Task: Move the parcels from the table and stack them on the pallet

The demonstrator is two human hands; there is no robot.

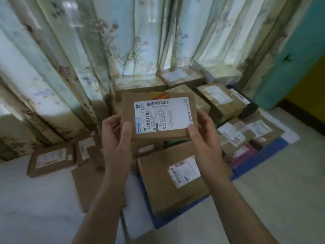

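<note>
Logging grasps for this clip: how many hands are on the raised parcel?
2. The left hand grips the lower left edge of the parcel; the right hand grips its lower right corner.

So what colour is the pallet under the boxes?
Blue: the pallet, clearest in the head view, along its edge.

held parcel (156,117): matt brown cardboard, smooth white paper shipping label (162,116). stacked parcels (168,180): same cardboard, some glossy clear tape. pallet (262,160): blue, smooth plastic look. curtain (84,50): thin floral cloth. floor (274,191): pale, smooth.
</note>
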